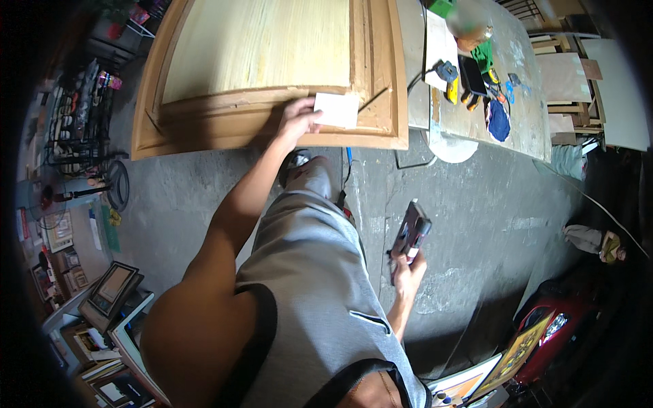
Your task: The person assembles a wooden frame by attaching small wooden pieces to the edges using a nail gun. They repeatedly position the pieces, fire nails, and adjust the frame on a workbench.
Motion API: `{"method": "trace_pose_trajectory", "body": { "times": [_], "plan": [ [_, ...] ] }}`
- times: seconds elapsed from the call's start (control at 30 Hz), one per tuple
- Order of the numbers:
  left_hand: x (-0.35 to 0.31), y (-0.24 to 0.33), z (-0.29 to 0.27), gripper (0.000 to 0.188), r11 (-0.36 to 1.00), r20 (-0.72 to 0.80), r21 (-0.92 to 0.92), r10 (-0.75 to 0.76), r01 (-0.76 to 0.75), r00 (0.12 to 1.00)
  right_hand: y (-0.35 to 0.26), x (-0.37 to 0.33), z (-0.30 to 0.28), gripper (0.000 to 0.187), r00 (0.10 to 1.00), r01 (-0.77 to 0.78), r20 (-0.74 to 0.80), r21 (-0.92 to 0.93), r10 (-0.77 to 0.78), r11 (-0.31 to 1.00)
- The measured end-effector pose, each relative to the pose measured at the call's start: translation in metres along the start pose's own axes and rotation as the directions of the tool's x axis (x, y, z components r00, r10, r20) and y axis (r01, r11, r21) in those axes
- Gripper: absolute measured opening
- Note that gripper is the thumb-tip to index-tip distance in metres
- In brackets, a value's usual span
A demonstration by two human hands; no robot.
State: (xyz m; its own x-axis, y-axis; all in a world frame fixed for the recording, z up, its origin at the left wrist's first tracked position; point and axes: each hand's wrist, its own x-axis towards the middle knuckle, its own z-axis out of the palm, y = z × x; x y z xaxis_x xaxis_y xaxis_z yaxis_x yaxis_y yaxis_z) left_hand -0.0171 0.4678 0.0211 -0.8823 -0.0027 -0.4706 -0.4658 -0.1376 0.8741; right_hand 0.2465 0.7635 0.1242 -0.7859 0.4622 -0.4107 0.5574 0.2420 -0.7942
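Note:
In front of me lies a large wooden frame (pixel 397 61) with a pale wood-grained panel (pixel 262 47) inside it. My left hand (pixel 298 122) reaches to the frame's near side and grips the left edge of a white rectangular card (pixel 337 110). The card is over the inner ledge, close to the near right corner; I cannot tell whether it lies flat on the wood. Out to the right, my right hand (pixel 409 272) is closed round a dark handheld power tool (pixel 413 228), held above the floor, apart from the frame. Its nose points away from me.
Right of the frame, a worktable (pixel 524 122) bears a dark phone (pixel 471 75), a yellow-and-black tool (pixel 452 90) and a dark blue roundish item (pixel 498 121). Picture frames (pixel 112 289) stack at lower left. A red vehicle (pixel 554 333) stands at lower right. Boards (pixel 561 78) lean at far right.

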Motion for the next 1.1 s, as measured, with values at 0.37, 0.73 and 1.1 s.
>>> {"method": "trace_pose_trajectory", "body": {
  "times": [0.37, 0.73, 1.1],
  "plan": [
    [-0.071, 0.072, -0.132, 0.025, 0.99, 0.023, -0.077, 0.118, -0.116, 0.993, -0.248, 0.245, 0.268, 0.092, 0.356, 0.837, 0.417, -0.54, -0.836, 0.087],
    [-0.002, 0.151, -0.218, 0.034, 0.974, 0.135, 0.073, 0.205, -0.216, 0.969, -0.286, 0.221, 0.38, 0.062, 0.523, 0.826, 0.452, -0.058, -0.723, 0.561],
    [-0.027, 0.175, -0.182, 0.029, 0.935, 0.404, -0.008, 0.329, -0.356, 0.854, -0.283, 0.094, 0.297, 0.011, 0.657, 0.217, 0.579, 0.468, -0.483, 0.856]
  ]
}}
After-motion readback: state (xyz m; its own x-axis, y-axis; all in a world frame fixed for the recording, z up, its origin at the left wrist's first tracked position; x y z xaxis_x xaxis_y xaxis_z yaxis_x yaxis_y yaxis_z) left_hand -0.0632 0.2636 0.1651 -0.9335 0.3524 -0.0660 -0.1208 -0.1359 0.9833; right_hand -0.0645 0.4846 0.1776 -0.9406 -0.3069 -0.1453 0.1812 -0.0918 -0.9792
